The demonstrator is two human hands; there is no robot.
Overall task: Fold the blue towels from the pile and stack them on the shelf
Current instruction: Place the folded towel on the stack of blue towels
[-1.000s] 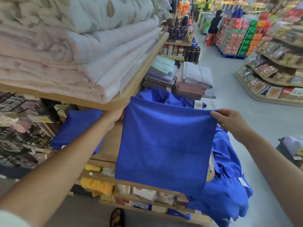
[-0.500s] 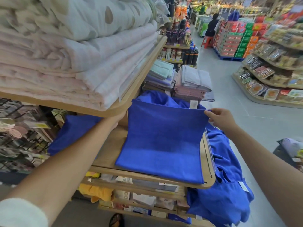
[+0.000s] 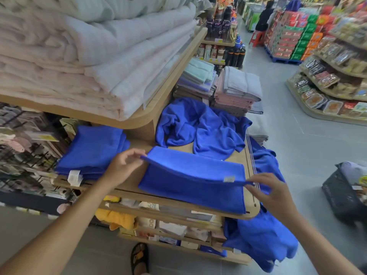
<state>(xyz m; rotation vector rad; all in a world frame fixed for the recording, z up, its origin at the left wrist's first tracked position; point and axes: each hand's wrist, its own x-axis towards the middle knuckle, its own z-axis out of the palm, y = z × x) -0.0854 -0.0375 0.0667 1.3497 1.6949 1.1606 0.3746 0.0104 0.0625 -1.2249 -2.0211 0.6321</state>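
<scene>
Letters "DO" on lower-shelf box (image 3: 148, 222), nothing else legible

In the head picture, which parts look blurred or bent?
Head view: the blue towel between left hand and right hand is fairly sharp; the blankets top left and the black basket are smeared; the wide lens bends the upper shelf edge.

blue towel (image 3: 194, 187) lowered flat onto shelf (image 3: 168, 202), doubled over, left hand (image 3: 123, 165) and right hand (image 3: 272, 193) lower

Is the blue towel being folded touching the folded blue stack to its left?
Apart. The head view shows bare wooden shelf and the left hand between the half-folded blue towel and the stack of folded blue towels.
</scene>
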